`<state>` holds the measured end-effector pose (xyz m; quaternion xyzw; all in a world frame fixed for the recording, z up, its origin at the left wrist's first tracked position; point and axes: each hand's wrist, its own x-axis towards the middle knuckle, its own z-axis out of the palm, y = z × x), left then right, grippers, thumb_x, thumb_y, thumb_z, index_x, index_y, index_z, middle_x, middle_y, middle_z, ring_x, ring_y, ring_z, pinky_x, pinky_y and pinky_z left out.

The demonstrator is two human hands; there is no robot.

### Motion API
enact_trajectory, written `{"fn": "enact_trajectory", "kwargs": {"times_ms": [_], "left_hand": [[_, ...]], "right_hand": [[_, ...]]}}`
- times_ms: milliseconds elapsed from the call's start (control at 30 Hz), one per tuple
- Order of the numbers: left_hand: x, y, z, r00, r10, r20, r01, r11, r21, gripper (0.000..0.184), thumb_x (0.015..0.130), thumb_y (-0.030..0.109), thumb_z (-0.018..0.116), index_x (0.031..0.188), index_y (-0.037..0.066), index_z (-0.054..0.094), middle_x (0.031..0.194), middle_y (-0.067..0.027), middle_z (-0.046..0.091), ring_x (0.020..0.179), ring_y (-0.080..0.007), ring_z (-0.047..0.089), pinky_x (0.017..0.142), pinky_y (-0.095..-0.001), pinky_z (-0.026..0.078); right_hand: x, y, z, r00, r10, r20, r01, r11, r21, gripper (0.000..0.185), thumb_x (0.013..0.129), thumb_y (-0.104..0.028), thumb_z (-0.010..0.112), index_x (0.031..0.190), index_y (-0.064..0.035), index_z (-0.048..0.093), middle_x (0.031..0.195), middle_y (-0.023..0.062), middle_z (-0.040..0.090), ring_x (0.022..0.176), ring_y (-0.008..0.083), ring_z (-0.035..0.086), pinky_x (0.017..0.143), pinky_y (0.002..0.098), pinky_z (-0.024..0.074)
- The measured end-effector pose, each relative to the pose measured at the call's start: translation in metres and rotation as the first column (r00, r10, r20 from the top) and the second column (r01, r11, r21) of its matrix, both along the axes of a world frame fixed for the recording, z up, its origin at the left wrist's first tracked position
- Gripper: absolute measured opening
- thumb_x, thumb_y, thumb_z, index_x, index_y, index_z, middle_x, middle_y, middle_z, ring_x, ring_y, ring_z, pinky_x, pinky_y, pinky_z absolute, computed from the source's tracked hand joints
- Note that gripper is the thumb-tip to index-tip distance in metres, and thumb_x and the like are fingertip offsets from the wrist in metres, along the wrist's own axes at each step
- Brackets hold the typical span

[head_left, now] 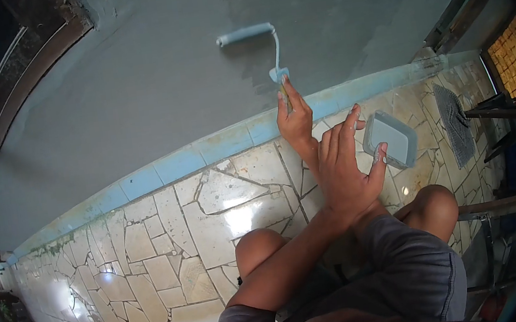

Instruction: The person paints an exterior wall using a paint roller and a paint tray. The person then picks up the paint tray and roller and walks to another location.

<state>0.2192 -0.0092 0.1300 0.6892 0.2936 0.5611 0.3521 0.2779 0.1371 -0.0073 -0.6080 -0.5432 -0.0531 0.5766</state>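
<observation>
My right hand (295, 115) is wrapped round the handle of a paint roller (246, 33). Its grey-blue sleeve lies against or just off the wall (164, 76), where darker patches show round it. Crossing over my right forearm, my left hand (347, 166) has its fingers stretched out and its thumb spread, with pale paint on the thumb and fingertips. Beside it stands a clear plastic tub (407, 157) of pale grey paint (390, 136). The thumb overlaps the tub's near side in view; whether it touches is unclear.
A light blue tile skirting (181, 164) runs along the wall's foot above the cracked-stone floor (151, 283). To the right lie a grey mat (455, 127) and dark furniture legs (502, 106). A wooden frame (28, 76) stands at upper left. My bent knees flank my arms.
</observation>
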Motion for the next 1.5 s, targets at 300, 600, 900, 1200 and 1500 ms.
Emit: {"fn": "enact_trajectory", "kwargs": {"times_ms": [300,600,900,1200,1500], "left_hand": [[-0.002,0.005,0.004,0.995,-0.015,0.096,0.011,0.999,0.042,0.076,0.086,0.010,0.082,0.154,-0.002,0.049,0.117,-0.0163,0.067,0.110,-0.0345,0.062,0.100,-0.0451,0.049],[-0.007,0.009,0.004,0.994,0.037,0.100,-0.039,0.999,0.026,0.076,0.086,0.010,0.082,0.154,-0.002,0.050,0.116,-0.0161,0.067,0.109,-0.0343,0.062,0.100,-0.0450,0.048],[-0.004,0.008,0.005,0.993,0.012,0.118,-0.018,0.999,0.049,0.075,0.087,0.011,0.081,0.153,-0.004,0.049,0.117,-0.0168,0.066,0.109,-0.0343,0.062,0.100,-0.0447,0.048],[-0.007,0.009,0.005,0.985,0.034,0.171,-0.044,0.997,0.060,0.074,0.086,0.009,0.082,0.152,-0.004,0.051,0.115,-0.0163,0.066,0.106,-0.0327,0.062,0.098,-0.0435,0.050],[-0.008,0.005,0.006,0.970,0.081,0.230,-0.113,0.985,0.128,0.072,0.087,0.009,0.081,0.151,-0.005,0.051,0.114,-0.0158,0.067,0.104,-0.0308,0.061,0.092,-0.0417,0.050]], "right_hand": [[0.007,0.046,0.141,0.995,0.096,-0.007,-0.091,0.962,0.258,0.051,0.102,-0.005,0.065,0.153,-0.0071,0.058,0.132,0.0248,0.072,0.113,0.0450,0.073,0.091,0.0441,0.0605],[-0.001,0.014,0.041,0.996,0.028,0.088,-0.041,0.988,0.150,0.052,0.102,-0.003,0.065,0.153,-0.0054,0.058,0.133,0.0262,0.071,0.115,0.0460,0.072,0.092,0.0444,0.0591],[0.003,0.048,0.157,0.989,-0.003,0.148,-0.050,0.933,0.356,0.051,0.102,-0.003,0.064,0.153,-0.0029,0.058,0.139,0.0262,0.069,0.121,0.0454,0.071,0.097,0.0436,0.0594],[0.001,0.026,0.089,0.994,0.014,0.112,-0.033,0.984,0.173,0.051,0.102,-0.004,0.065,0.153,-0.0034,0.058,0.133,0.0270,0.071,0.117,0.0467,0.072,0.094,0.0449,0.0594],[0.002,0.044,0.187,0.985,-0.024,0.169,-0.037,0.936,0.350,0.050,0.103,-0.006,0.064,0.152,-0.0047,0.059,0.127,0.0279,0.073,0.109,0.0483,0.073,0.091,0.0467,0.0599]]}}
